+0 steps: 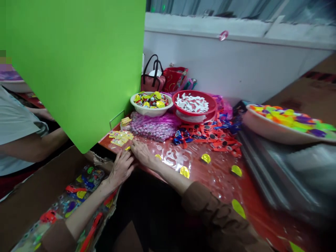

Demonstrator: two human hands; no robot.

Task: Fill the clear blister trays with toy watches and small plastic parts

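Both my hands are close together at the near left edge of the red table. A small yellow piece, apparently a card, shows between their fingertips. My left hand has bent fingers closed beside it. The fingers of my right hand are curled downward, and their tips are partly hidden. Just beyond lies a loose spread of yellow printed cards, with a small stack of cards behind. A clear molded plastic sheet lies right of my hands, with yellow discs on it.
Behind are a cream basin of wrapped pieces, a red basin of white pieces and a purple bag of beads. A green panel rises left, above an open cardboard box. Another person's arm is far left.
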